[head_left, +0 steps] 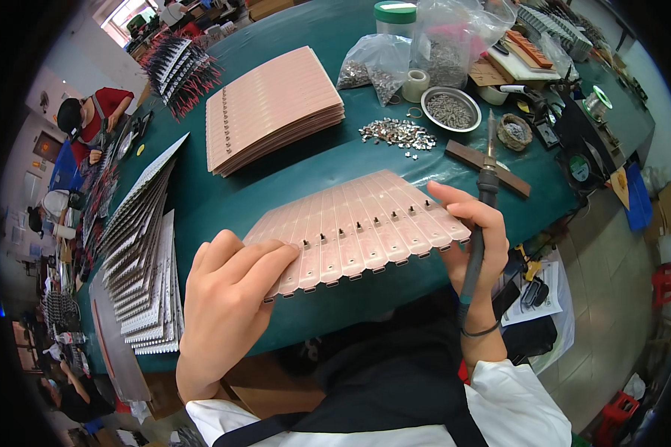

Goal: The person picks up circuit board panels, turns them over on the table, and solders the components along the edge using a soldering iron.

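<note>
Between my hands, above the table, is a pinkish panel of joined circuit board strips (pixel 358 216), tilted, with a row of small black pins and metal tabs along its near edge. My left hand (pixel 227 305) is closed on the panel's left end, fingers on top. My right hand (pixel 492 238) grips the panel's right corner and also holds a soldering iron (pixel 487 180), its tip pointing up and away. The right thumb is partly hidden behind the panel. Beyond lies a stack of similar pink panels (pixel 276 104).
Standing panels (pixel 145 253) fan out at left. Loose metal parts (pixel 399 135), a metal bowl (pixel 451 109), a brown bar (pixel 488 169), a tip-cleaning pot (pixel 514 132) and bagged parts (pixel 373 63) occupy the far right of the green table (pixel 306 160). Other people work at far left.
</note>
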